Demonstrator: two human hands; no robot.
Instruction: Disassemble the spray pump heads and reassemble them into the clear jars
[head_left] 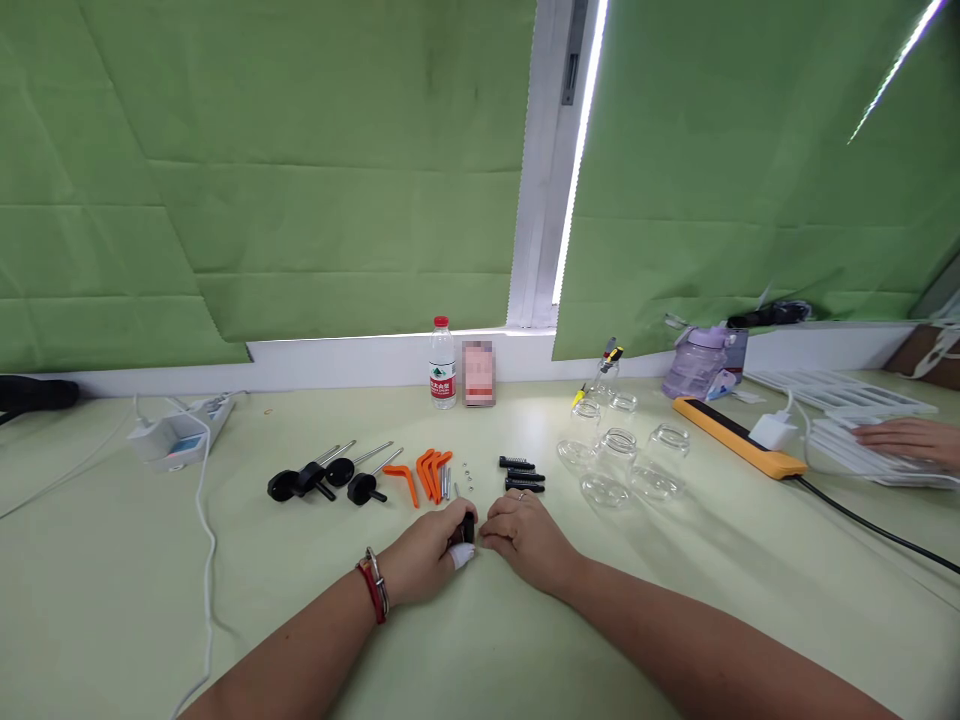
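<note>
My left hand (439, 548) is closed around a small black part (468, 530), mostly hidden by the fingers; white tape wraps one fingertip. Just to its right, my right hand (529, 538) has its fingers curled together near the tabletop, and whatever they hold, if anything, is hidden. Beyond the hands lie orange bent pieces (429, 474), thin metal pins (445, 482) and tiny metal bits (468, 476). Several black round knobs with metal rods (363, 487) rest to the left. Three black ribbed pieces (523, 475) lie just past my right hand.
Several clear glass jars (616, 462) stand at right, one holding yellow-handled tools (611, 358). Behind them are a purple bottle (696, 362) and an orange power strip (739, 440). A water bottle (442, 370) stands at the back. Another person's hand (911, 440) rests on white trays (862, 455).
</note>
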